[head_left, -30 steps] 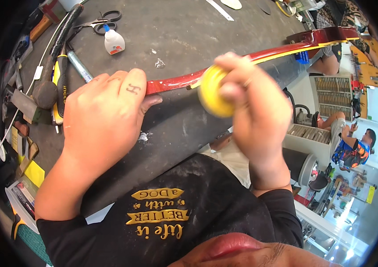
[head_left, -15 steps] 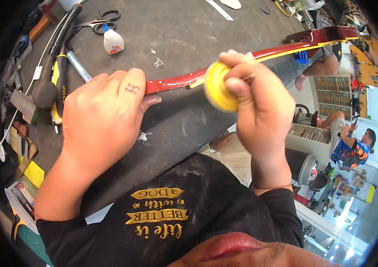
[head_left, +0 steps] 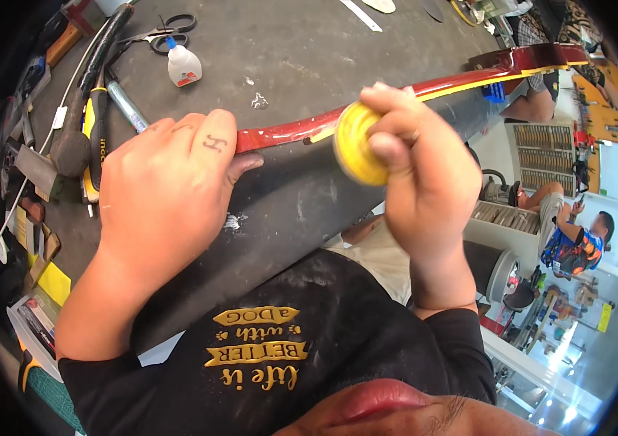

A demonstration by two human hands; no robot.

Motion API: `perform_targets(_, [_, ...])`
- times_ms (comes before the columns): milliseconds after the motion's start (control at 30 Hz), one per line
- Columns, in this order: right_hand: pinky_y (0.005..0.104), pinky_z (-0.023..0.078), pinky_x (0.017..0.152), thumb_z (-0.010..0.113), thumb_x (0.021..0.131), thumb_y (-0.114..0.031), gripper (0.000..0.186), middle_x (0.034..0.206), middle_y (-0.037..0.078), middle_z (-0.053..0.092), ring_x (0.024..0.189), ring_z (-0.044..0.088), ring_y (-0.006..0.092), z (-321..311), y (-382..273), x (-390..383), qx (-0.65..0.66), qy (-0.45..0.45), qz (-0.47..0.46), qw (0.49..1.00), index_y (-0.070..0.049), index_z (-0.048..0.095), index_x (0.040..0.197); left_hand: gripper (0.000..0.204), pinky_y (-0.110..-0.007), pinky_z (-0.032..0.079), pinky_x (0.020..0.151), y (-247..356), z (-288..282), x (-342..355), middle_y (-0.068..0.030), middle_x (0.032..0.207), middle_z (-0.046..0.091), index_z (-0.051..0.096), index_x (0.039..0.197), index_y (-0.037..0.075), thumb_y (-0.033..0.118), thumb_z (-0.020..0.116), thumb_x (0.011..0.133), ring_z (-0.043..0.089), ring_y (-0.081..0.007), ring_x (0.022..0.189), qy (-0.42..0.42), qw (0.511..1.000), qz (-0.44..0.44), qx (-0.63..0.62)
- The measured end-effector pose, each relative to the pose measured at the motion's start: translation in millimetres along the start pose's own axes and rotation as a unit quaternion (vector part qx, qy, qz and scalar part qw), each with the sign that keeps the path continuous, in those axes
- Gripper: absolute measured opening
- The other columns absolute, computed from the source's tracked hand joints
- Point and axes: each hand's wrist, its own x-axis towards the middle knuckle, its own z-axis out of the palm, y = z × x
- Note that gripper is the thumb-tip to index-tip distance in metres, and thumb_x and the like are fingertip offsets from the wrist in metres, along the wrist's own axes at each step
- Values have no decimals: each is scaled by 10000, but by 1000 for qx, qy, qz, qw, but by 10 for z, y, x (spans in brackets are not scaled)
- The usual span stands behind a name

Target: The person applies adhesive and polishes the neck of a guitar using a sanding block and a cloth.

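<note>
A long, glossy dark red guitar (head_left: 454, 86) with a yellow strip along its near edge lies slanted across the bench, its broader end at the far right. My left hand (head_left: 167, 178) is wrapped round its slim near-left end, the thumb along the near side; that end is hidden inside the fist. Between thumb and fingers, my right hand (head_left: 425, 160) grips a round yellow disc (head_left: 356, 149). The disc stands on edge against the middle of the slim red part and hides a piece of it. Motion smears the disc slightly, and I cannot make out its exact kind.
Beyond my left hand are a white glue bottle (head_left: 184, 67) with a blue cap and black-handled scissors (head_left: 171, 35). A hammer (head_left: 69, 156) and other tools crowd the dark bench's (head_left: 287, 43) left side. At right, a seated person (head_left: 574, 240) and drawer racks (head_left: 542, 152) appear.
My left hand has shifted very slightly left. The yellow disc has turned a little in my right hand, which stays at nearly the same place along the red part.
</note>
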Motion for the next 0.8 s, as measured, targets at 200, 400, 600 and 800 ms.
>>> perform_targets(200, [545, 579, 1179, 708, 1091, -37, 87, 1249, 224, 832, 1230, 801, 425, 9, 75, -3, 17, 6, -17, 1000, 41, 716, 1054, 377, -482, 544, 661, 5, -24, -7, -126, 822, 679, 627, 1025, 44, 285, 894, 912, 698, -357, 775, 0, 1000, -1, 6])
perform_targets(400, [557, 628, 1123, 748, 928, 57, 109, 1197, 208, 825, 1202, 809, 417, 76, 56, -42, -1, 12, -42, 999, 5, 711, 1018, 379, -485, 540, 662, 10, -31, 8, -129, 817, 679, 627, 1021, 42, 289, 893, 915, 700, -361, 773, -2, 1000, -3, 3])
perform_targets(600, [551, 581, 1168, 710, 1118, -112, 154, 1245, 207, 834, 1235, 802, 407, 90, -100, -57, 41, -40, -62, 996, 35, 720, 1075, 377, -488, 541, 670, 13, -33, 15, -133, 827, 686, 631, 1024, 41, 289, 894, 919, 707, -366, 785, -5, 1000, -4, 6])
perform_targets(800, [561, 622, 1129, 752, 916, 56, 119, 1223, 206, 823, 1208, 804, 422, 108, -24, -67, 21, 6, -80, 997, 13, 715, 1021, 374, -489, 542, 674, 16, -37, 21, -133, 824, 684, 634, 1030, 45, 293, 893, 921, 708, -366, 787, -3, 1000, -4, 7])
